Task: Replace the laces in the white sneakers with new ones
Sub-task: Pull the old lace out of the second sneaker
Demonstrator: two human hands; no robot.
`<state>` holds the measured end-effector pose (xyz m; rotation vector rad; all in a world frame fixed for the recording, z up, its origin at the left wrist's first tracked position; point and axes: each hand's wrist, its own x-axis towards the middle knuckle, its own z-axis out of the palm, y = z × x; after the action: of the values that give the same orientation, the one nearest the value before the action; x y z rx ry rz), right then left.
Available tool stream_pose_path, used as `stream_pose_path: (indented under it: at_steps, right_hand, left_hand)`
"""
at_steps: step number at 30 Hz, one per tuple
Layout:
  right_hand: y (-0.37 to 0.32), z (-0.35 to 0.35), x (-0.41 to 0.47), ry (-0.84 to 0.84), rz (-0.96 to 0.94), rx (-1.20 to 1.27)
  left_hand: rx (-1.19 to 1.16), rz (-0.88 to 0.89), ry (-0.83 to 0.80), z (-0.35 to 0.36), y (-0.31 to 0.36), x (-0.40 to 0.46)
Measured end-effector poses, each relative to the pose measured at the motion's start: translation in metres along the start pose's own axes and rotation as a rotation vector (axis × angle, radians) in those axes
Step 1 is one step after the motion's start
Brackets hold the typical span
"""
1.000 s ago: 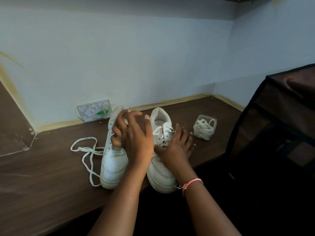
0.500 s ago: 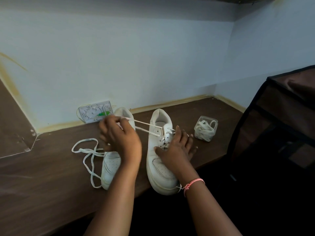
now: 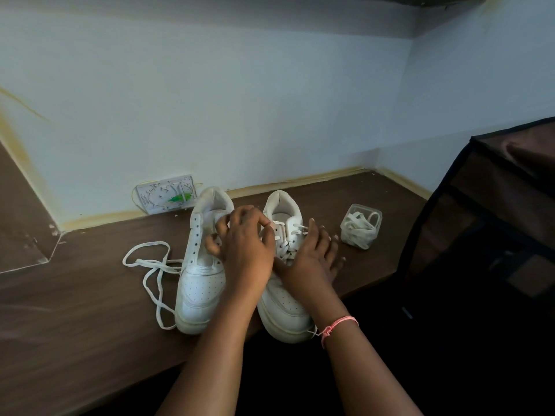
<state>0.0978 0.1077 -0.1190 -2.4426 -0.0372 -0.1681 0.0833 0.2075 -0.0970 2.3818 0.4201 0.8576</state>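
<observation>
"On the brown worktop (image 3: 90, 325) stood two shoes, side by side. What did the head view show?"

"A left shoe (image 3: 201, 283) with bare holes, its old lace (image 3: 150, 265) loose beside it. A right shoe (image 3: 285, 301) was laced."

"And the hands?"

"Left hand (image 3: 243, 244) had its grip curled over the right shoe's lace (image 3: 277, 231), pinching it, I think. Right hand (image 3: 312, 259) lay flat on that shoe, fingers apart. New laces (image 3: 360, 228) sat in a clear box, near."

"What could go wrong?"

"A hard tug might tip the shoe off the edge; its toe hung over."
</observation>
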Motion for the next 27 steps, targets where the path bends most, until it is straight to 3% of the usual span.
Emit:
stream_pose_path:
  at_steps: [3, 11, 19, 27]
  right_hand:
    - [-0.002, 0.001, -0.003, 0.051, 0.044, 0.008]
    - [-0.002, 0.002, -0.007, 0.092, -0.056, 0.042]
    - [-0.002, -0.002, -0.007, 0.005, -0.068, 0.06]
    - [0.0, -0.008, -0.007, -0.035, -0.052, 0.165]
  left_hand:
    - [-0.096, -0.062, -0.045, 0.003, 0.004, -0.002]
    - [-0.312, -0.227, -0.084, 0.002, 0.009, 0.002]
    - [-0.322, -0.284, -0.112, -0.002, 0.011, 0.007]
    - [-0.599, -0.361, -0.157, -0.002, 0.006, 0.008]
